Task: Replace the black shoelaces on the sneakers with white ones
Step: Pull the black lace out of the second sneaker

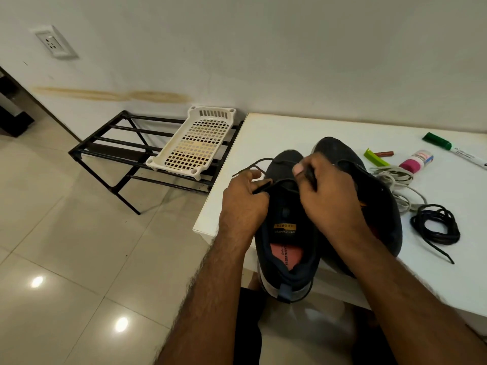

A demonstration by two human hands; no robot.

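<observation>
Sneakers (311, 206) sit at the table (290, 127) edge, one black lace (434, 227) already out beside the unused white laces (395, 177), while the left hand (243, 198) and right hand (324, 191) pinch the near shoe's remaining black lace (253, 168), half unthreaded.

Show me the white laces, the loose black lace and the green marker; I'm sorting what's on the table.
white laces (395, 175), head view, on the middle of the pale bundle.
loose black lace (434, 227), head view, on the coiled part.
green marker (437, 141), head view, on its green cap.
</observation>
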